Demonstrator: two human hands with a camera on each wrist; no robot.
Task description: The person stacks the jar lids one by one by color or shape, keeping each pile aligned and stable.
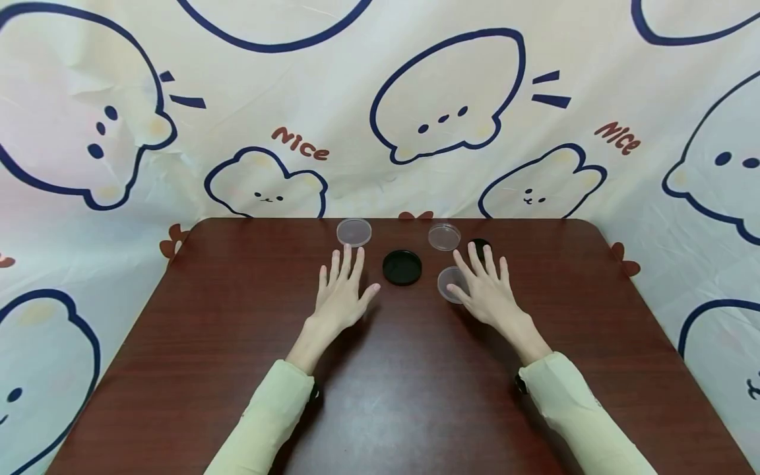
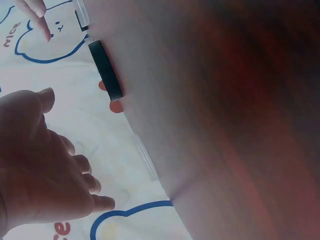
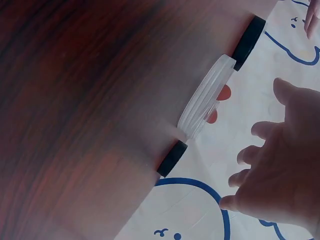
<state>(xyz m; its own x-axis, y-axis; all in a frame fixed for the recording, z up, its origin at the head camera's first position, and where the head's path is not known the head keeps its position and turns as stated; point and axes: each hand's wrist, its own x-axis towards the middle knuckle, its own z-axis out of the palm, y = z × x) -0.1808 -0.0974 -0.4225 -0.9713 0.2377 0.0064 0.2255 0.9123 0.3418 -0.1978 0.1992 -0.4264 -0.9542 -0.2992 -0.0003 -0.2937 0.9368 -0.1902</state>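
Note:
My left hand [image 1: 341, 298] is held over the table, fingers straight and spread, with nothing in it. Its fingertips come close to a clear round lid [image 1: 353, 233] at the back edge. Between the hands lies a larger black round lid [image 1: 402, 267]. My right hand [image 1: 490, 295], also spread and holding nothing, hovers above a frosted clear round lid [image 1: 447, 284] and partly hides it. Beyond its fingers sits a small black lid [image 1: 482, 245], partly covered in the head view. A clear shallow dish [image 1: 444, 237] stands near the back edge. In the right wrist view the palm is apart from the small black lid [image 3: 172, 159].
All the round pieces lie toward the back of the brown wooden table [image 1: 380, 402]. Behind it hangs a white cloth [image 1: 356, 99] with blue cartoon outlines. Pale green sleeves [image 1: 267, 415] cover both forearms.

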